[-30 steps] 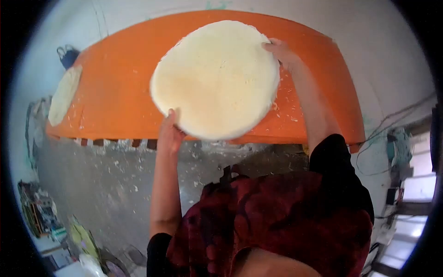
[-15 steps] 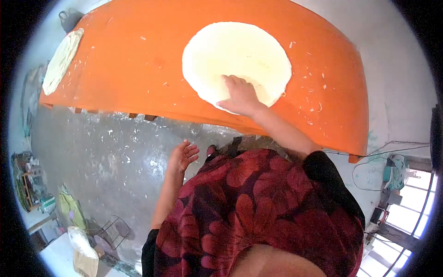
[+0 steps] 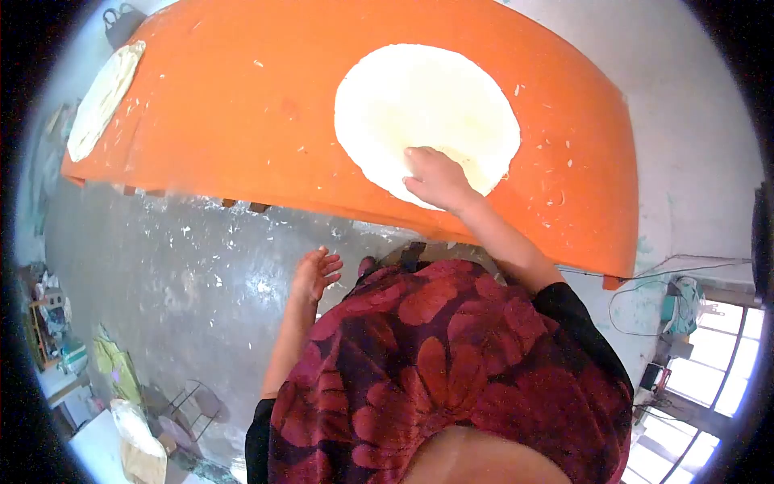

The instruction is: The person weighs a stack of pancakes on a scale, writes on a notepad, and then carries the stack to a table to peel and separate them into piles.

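A large round pale sheet (image 3: 427, 97), like thin rolled dough with a slightly ragged edge, lies flat on the orange-covered table (image 3: 234, 113). My right hand (image 3: 439, 179) is over its near part, fingers curled in and thumb toward the near edge. Whatever the curled fingers may hold is hidden beneath them. Low beside my body, away from the table, my left hand (image 3: 317, 274) hangs in the air with its fingers apart and nothing in it. Another pale sheet (image 3: 105, 101), wrinkled or folded, rests at the table's left end.
White scraps are scattered over the orange cover and the grey floor (image 3: 185, 266). A dark bag (image 3: 122, 26) stands beyond the far left corner. Cables (image 3: 677, 270) run along the wall at right, near a window (image 3: 717, 355). A wire frame (image 3: 193, 411) stands at lower left.
My right hand's fingers have gone from spread to curled over the sheet. The view has shifted slightly, so the sheet appears farther right and lower. My left hand stays much the same.
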The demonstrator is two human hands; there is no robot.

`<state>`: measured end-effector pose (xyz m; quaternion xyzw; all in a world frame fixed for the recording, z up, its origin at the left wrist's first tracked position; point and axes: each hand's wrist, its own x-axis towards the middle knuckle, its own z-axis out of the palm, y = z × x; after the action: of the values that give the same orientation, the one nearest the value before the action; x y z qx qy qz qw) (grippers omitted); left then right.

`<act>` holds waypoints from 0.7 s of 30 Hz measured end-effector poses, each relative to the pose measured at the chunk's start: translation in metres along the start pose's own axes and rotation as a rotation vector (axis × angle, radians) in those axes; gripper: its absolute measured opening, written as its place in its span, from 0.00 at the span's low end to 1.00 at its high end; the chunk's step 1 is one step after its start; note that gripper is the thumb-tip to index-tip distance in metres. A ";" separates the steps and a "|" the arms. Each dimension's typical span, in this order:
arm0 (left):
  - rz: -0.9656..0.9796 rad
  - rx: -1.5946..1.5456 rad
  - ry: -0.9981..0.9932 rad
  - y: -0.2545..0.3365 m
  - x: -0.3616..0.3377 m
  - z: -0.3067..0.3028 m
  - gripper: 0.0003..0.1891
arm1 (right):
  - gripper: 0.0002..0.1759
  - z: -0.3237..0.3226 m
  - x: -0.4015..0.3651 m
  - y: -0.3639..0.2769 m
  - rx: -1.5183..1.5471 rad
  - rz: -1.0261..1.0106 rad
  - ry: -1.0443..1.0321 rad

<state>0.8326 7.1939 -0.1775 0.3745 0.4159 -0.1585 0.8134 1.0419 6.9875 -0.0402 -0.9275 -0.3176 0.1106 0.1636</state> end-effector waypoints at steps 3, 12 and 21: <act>0.004 0.035 -0.029 0.004 0.002 0.002 0.21 | 0.14 -0.006 -0.002 -0.002 0.029 0.046 0.033; -0.013 0.066 -0.114 0.009 0.000 0.018 0.21 | 0.14 -0.001 -0.005 -0.001 -0.183 0.073 0.227; -0.017 0.093 -0.079 -0.002 0.002 0.024 0.19 | 0.13 -0.034 0.013 0.031 0.091 0.193 0.233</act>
<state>0.8458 7.1747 -0.1712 0.4019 0.3788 -0.1995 0.8095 1.0796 6.9649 -0.0221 -0.9518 -0.2005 0.0318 0.2300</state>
